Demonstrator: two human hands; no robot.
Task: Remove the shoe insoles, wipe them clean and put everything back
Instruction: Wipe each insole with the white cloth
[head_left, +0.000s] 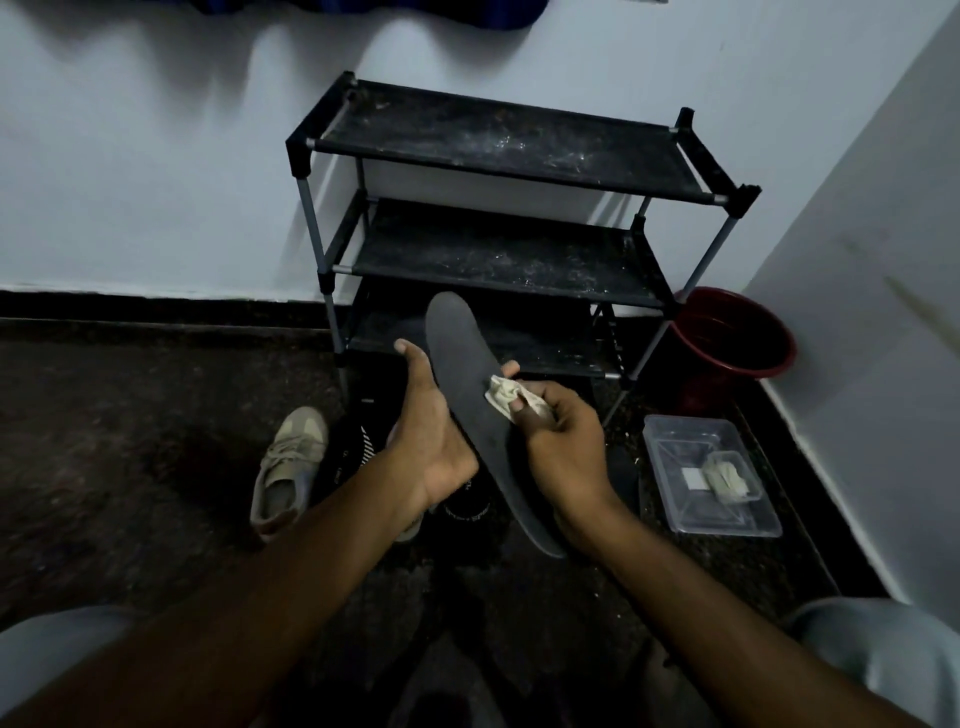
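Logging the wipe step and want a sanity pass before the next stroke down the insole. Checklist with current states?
1. Insole secured: ok. The left hand grips it along one edge and it is off the floor.
2. Cloth on the surface: ok. The right hand pinches it against the insole.
3. Insole already clean: cannot tell. The surface is dark and the light is dim.
4. Shoe ready for refitting: ok. It lies on the floor left of the hands.
5. Second shoe: cannot tell. There are only dark shapes under the hands.
6. Spare wipes: ok. A pale wad sits in the clear container on the right.
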